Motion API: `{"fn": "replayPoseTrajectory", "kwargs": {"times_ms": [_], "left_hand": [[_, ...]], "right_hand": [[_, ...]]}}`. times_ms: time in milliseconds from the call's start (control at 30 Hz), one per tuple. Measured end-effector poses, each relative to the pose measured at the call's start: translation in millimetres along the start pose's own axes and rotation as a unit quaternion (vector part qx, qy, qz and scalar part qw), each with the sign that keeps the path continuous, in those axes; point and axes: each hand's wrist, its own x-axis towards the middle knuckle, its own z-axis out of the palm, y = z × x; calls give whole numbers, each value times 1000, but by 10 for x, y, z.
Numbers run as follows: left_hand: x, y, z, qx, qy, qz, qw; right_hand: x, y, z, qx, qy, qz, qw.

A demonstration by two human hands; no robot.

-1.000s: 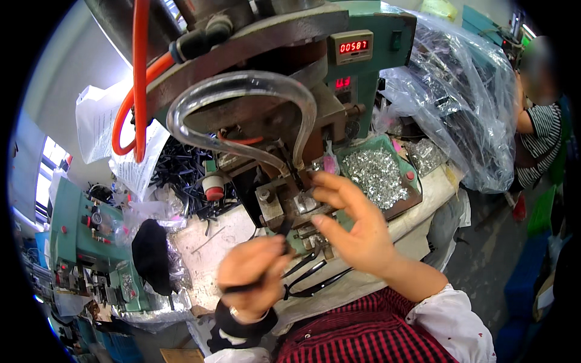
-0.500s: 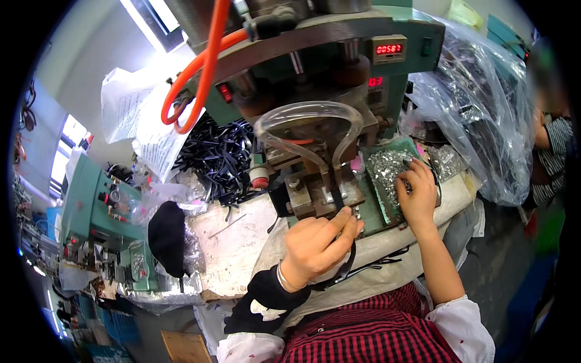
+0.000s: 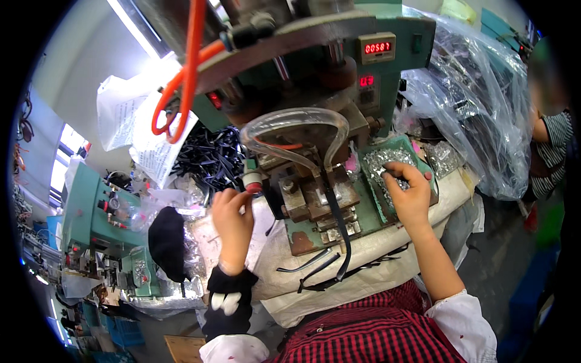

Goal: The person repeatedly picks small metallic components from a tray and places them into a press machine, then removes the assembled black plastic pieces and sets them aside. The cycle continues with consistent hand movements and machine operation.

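Note:
My left hand [image 3: 232, 222] has its fingers curled in at the red push button [image 3: 253, 187] on the left of the press, fingertips at or touching it. Nothing shows inside its grip. A black eyeglass temple [image 3: 339, 222] sits with its upper end in the metal fixture [image 3: 311, 196], and its curved end hangs toward me. Over the green tray [image 3: 378, 195] of small shiny metal parts [image 3: 378, 160], my right hand [image 3: 411, 196] has thumb and index finger pinched together. Whatever is between those fingertips is too small to make out.
Loose black temples [image 3: 321, 275] lie on the cloth at the front edge. More are heaped [image 3: 212, 157] behind the button. A clear tube [image 3: 296, 115] loops above the fixture, an orange hose [image 3: 190, 66] hangs left. A striped sleeve [image 3: 552, 145] of another person shows far right.
My left hand has let go of the temple at the fixture and moved left to the red button. My right hand's fingers have come together above the tray. The view has shifted slightly.

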Motion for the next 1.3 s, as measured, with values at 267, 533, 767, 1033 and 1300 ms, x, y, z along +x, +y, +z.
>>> {"fn": "replayPoseTrajectory", "kwargs": {"times_ms": [267, 533, 767, 1033, 1300], "left_hand": [[-542, -683, 743, 72, -111, -8, 991], [-406, -411, 294, -46, -6, -125, 991], [-268, 476, -120, -393, 72, -286, 871], [6, 1041, -825, -297, 217, 83, 926], [118, 1474, -433, -265, 16, 268, 926]], "right_hand": [[-156, 249, -256, -34, 72, 69, 994], [-68, -452, -38, 99, -85, -63, 989], [-117, -753, 559, 286, -89, 124, 946], [-99, -1059, 477, 332, -120, 153, 923], [61, -656, 26, -16, -193, -71, 979]]}}
